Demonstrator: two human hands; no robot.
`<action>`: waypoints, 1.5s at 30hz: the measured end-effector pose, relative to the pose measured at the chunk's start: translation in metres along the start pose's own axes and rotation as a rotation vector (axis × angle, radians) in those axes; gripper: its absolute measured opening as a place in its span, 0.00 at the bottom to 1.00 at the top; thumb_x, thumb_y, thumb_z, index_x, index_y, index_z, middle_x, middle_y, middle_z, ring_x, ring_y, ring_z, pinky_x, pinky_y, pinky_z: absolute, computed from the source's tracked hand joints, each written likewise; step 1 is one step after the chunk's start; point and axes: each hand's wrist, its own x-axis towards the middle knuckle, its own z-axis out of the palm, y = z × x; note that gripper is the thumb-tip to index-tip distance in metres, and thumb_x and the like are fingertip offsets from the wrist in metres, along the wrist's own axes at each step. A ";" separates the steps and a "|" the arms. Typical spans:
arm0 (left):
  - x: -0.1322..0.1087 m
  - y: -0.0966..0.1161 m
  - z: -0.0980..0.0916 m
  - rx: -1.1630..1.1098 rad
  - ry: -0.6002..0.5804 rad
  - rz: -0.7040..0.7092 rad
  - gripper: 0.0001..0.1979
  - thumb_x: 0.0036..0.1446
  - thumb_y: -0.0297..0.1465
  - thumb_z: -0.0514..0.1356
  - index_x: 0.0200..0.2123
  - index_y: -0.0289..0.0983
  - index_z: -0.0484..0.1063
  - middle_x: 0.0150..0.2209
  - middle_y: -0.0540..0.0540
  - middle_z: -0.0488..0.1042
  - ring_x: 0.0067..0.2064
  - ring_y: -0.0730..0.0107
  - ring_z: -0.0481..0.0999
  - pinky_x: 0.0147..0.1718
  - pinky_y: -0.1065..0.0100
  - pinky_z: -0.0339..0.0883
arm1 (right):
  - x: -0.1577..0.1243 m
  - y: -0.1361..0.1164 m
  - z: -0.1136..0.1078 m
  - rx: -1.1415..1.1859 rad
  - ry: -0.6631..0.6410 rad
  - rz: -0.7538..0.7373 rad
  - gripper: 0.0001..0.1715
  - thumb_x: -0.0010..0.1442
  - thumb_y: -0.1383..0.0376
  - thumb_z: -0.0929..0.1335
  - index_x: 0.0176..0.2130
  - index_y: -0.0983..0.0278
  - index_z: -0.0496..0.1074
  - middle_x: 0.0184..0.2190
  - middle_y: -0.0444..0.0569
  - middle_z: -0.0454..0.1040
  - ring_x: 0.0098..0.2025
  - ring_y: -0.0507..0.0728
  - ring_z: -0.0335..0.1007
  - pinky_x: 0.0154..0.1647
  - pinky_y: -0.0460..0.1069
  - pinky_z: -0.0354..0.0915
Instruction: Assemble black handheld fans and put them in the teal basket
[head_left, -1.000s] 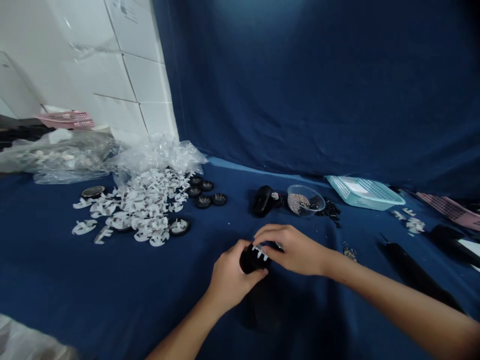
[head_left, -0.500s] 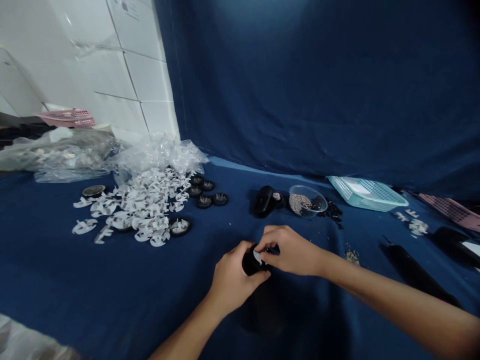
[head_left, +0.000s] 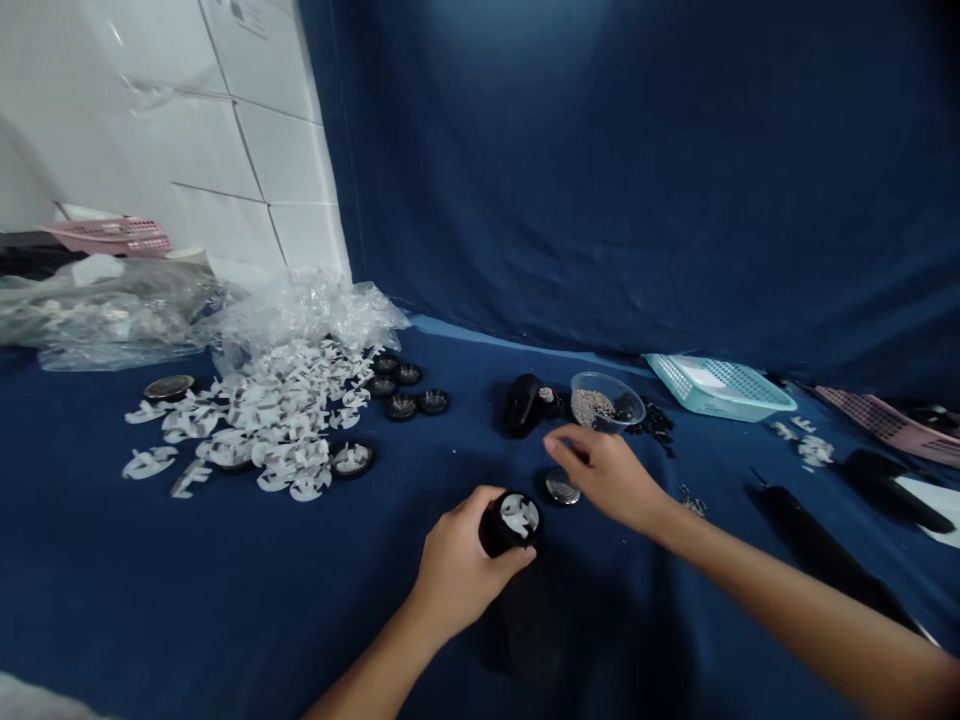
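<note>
My left hand (head_left: 463, 560) grips a black round housing (head_left: 495, 530), thumb and fingers wrapped around its sides. A white plastic insert with prongs (head_left: 520, 514) sits inside its open top. My right hand (head_left: 604, 470) is raised away from the housing, in front of a clear bowl of small metal parts (head_left: 592, 405). Its thumb and index finger are curled together in a pinch; whether something small is between them is hidden. A round perforated metal disc (head_left: 562, 487) lies on the blue cloth between the housing and my right hand.
Left of my hands lies a heap of white plastic inserts (head_left: 277, 410), with black round caps (head_left: 403, 405) beside it. Behind the bowl's left side sits a black device (head_left: 521, 403). A turquoise basket (head_left: 720, 390), pink basket (head_left: 892, 425) and black electric screwdriver (head_left: 832, 550) lie to the right.
My right hand has left the white insert and moved up and right toward the bowl. The insert and the metal disc now show. My left hand still holds the housing.
</note>
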 end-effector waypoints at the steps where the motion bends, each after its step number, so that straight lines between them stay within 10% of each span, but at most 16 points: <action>1: 0.000 0.000 0.000 -0.003 0.001 0.002 0.22 0.46 0.32 0.68 0.46 0.45 0.69 0.42 0.51 0.79 0.44 0.60 0.77 0.42 0.63 0.68 | 0.001 0.010 0.005 -0.019 -0.024 -0.028 0.18 0.67 0.55 0.62 0.48 0.65 0.70 0.39 0.49 0.75 0.37 0.55 0.73 0.42 0.55 0.69; 8: -0.001 0.000 0.000 -0.013 0.037 0.012 0.27 0.44 0.27 0.69 0.50 0.45 0.70 0.44 0.51 0.78 0.44 0.61 0.77 0.46 0.63 0.68 | -0.002 0.050 0.035 -0.029 -0.101 -0.184 0.18 0.62 0.60 0.68 0.51 0.63 0.70 0.51 0.52 0.71 0.54 0.62 0.66 0.56 0.64 0.61; 19: 0.000 0.002 -0.001 -0.044 0.005 0.055 0.20 0.46 0.29 0.67 0.44 0.40 0.70 0.40 0.47 0.79 0.42 0.57 0.78 0.40 0.64 0.69 | -0.021 -0.031 -0.007 0.229 -0.221 -0.512 0.32 0.55 0.63 0.74 0.58 0.55 0.68 0.55 0.47 0.71 0.56 0.60 0.63 0.56 0.55 0.64; 31: -0.001 0.000 -0.005 -0.102 -0.101 0.023 0.41 0.46 0.30 0.68 0.62 0.44 0.56 0.49 0.46 0.78 0.49 0.54 0.78 0.48 0.58 0.71 | 0.005 -0.025 -0.017 0.402 -0.517 -0.657 0.35 0.51 0.77 0.73 0.54 0.50 0.72 0.48 0.42 0.76 0.54 0.57 0.67 0.56 0.54 0.63; 36: -0.004 0.001 -0.009 -0.084 -0.088 0.083 0.41 0.54 0.34 0.64 0.67 0.44 0.48 0.56 0.44 0.73 0.56 0.55 0.73 0.54 0.55 0.66 | 0.003 -0.007 0.006 0.649 -0.343 -0.496 0.47 0.45 0.65 0.78 0.60 0.56 0.61 0.56 0.52 0.66 0.55 0.59 0.66 0.57 0.55 0.64; 40: -0.008 0.013 -0.010 -0.080 -0.057 0.174 0.26 0.58 0.36 0.62 0.60 0.45 0.64 0.56 0.46 0.73 0.56 0.58 0.72 0.57 0.60 0.64 | -0.025 -0.001 0.023 0.847 -0.109 -0.296 0.56 0.47 0.58 0.78 0.64 0.54 0.46 0.61 0.56 0.57 0.63 0.60 0.56 0.64 0.59 0.54; 45: -0.013 0.046 0.002 -0.076 0.053 0.277 0.26 0.59 0.36 0.60 0.61 0.50 0.60 0.58 0.47 0.70 0.57 0.59 0.71 0.58 0.61 0.64 | -0.071 -0.004 0.026 1.217 -0.222 -0.084 0.35 0.66 0.44 0.53 0.67 0.51 0.44 0.62 0.55 0.61 0.61 0.62 0.62 0.57 0.60 0.63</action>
